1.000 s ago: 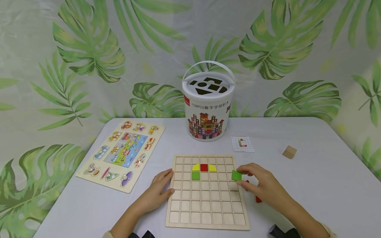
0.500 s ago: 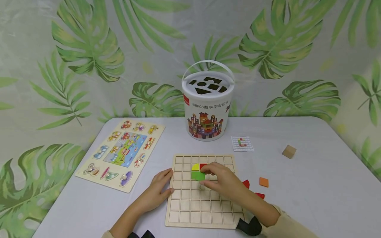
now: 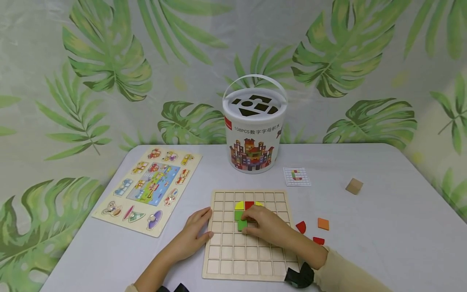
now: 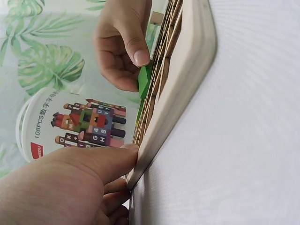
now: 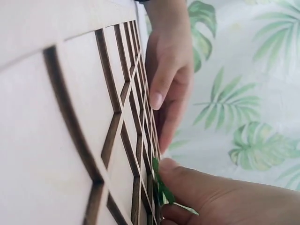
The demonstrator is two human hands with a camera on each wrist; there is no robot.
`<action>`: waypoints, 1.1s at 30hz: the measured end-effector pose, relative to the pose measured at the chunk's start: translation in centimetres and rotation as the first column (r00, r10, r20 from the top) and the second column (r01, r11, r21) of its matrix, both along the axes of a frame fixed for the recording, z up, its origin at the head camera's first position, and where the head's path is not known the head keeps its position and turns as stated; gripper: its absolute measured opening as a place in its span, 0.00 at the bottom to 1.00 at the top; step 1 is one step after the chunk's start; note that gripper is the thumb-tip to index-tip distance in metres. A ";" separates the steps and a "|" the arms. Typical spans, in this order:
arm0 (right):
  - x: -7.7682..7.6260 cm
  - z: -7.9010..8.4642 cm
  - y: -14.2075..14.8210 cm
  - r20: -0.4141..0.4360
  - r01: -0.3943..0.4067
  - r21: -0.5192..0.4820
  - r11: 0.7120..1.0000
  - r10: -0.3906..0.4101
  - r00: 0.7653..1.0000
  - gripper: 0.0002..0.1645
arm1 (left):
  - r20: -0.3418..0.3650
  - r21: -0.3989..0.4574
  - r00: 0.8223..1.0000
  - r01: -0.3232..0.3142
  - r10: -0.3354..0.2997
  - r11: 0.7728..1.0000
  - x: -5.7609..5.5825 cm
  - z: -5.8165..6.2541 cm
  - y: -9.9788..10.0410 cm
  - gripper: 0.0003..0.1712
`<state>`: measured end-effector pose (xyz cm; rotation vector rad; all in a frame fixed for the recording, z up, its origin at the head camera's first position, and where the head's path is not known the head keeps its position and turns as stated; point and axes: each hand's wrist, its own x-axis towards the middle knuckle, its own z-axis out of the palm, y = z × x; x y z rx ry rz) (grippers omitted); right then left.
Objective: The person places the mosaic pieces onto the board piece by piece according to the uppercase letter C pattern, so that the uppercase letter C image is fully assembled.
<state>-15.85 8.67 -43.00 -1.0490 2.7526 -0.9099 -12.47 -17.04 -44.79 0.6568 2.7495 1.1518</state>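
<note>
A square-grid wooden board (image 3: 222,267) lies on the table. My left hand (image 3: 193,232) touches its left edge with thumb and fingertips, fingers extended. Between thumb and fingers, my right hand (image 3: 268,225) pinches a green square tile (image 3: 241,226), just below another green tile (image 3: 238,215) set in the grid. In the left wrist view the pinched green tile (image 4: 144,82) looks tilted over the grid. Above the set green tile is a yellow quarter-round tile (image 3: 239,205), with a red square tile (image 3: 249,204) to its right. A second yellow tile (image 3: 258,203) is partly hidden behind the right hand.
Right of the board lie a red quarter-round tile (image 3: 300,227), another red tile (image 3: 318,241) and an orange square tile (image 3: 323,224). Behind are a pattern card (image 3: 297,177), a wooden cube (image 3: 354,186) and a white bucket (image 3: 251,129). A picture peg puzzle (image 3: 125,205) lies left.
My right hand has carried the green tile leftward from the board's right edge, then slightly down below the set green tile. The left hand stays at the left edge.
</note>
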 end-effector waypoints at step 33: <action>0.8 2.1 1.6 0.143 -0.005 -0.034 0.999 0.010 0.990 0.24 | -0.011 -0.007 1.000 0.004 -0.004 1.000 0.0 -0.1 -0.1 0.35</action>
